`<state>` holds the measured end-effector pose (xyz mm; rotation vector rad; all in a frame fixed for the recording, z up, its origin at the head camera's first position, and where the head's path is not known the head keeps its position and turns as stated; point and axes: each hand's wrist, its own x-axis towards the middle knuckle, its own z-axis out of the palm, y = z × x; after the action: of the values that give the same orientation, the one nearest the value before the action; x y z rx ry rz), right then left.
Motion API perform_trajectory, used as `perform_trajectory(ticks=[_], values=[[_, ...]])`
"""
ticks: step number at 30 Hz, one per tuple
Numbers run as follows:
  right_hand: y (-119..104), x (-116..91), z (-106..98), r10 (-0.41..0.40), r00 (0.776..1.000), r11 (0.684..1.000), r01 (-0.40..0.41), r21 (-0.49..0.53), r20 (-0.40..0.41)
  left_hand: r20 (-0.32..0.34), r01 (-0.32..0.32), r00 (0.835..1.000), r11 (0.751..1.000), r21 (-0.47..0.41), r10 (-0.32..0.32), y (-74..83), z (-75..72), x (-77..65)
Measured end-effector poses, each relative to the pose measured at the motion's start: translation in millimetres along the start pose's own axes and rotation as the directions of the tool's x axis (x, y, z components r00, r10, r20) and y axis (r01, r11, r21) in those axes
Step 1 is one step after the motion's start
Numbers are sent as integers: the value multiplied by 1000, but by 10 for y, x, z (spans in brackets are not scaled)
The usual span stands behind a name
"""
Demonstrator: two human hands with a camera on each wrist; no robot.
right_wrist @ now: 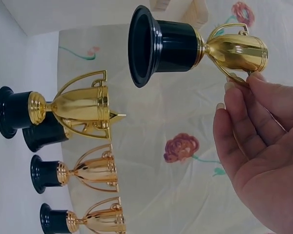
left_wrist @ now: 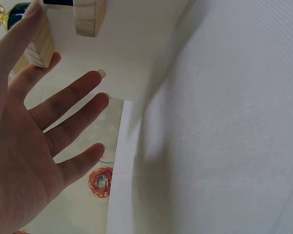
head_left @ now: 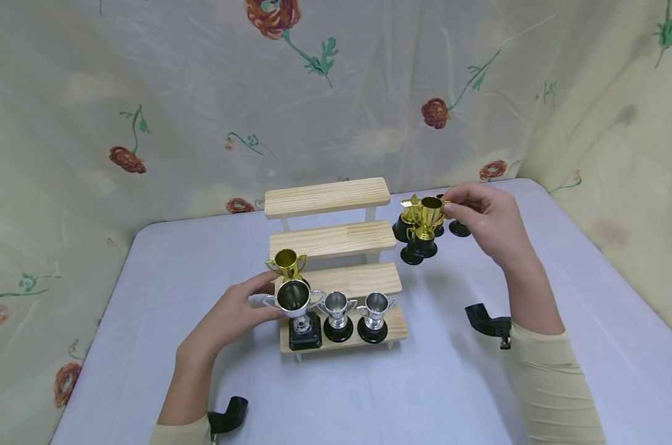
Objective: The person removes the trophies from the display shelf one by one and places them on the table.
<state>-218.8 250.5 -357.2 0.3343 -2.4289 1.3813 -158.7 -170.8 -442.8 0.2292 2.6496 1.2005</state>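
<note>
My right hand (head_left: 491, 225) pinches one handle of a gold trophy cup (right_wrist: 229, 51) with a black base, between thumb and fingertips. The cup hangs in the air over a cluster of standing trophies. My left hand (head_left: 230, 315) is at the left end of the stepped wooden rack (head_left: 336, 243), its fingers spread and straight. In the left wrist view the thumb lies along the black base (left_wrist: 17, 15) of a gold trophy, the index fingertip by the plank's end. That gold trophy (head_left: 286, 264) stands on the second step up, behind a large silver trophy (head_left: 293, 300).
Two smaller silver trophies (head_left: 336, 309) also stand on the lowest step. Right of the rack, a gold trophy (right_wrist: 83, 107) and two copper-toned trophies (right_wrist: 95, 170) stand on the white table (head_left: 336, 395), among others. Behind hangs a flowered curtain (head_left: 191, 123).
</note>
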Motion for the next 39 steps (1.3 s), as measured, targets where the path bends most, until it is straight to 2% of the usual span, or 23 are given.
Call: perform_trajectory(ticks=[7,19,30,39], values=[[124,36,-57,34,999,999,-34,-31,-6,4,11,1000,1000,-14,-11,18,-2,-13],[250,49,-175,67,998,997,-67,30,-20,5,-14,1000,1000,-14,14,22,1,5],[338,57,-237,127,991,992,-128,-18,-43,8,-4,1000,1000,-14,5,20,0,-2],[409,72,-286,138,988,990,-140,-17,-65,-1,-10,1000,1000,-5,10,5,0,6]])
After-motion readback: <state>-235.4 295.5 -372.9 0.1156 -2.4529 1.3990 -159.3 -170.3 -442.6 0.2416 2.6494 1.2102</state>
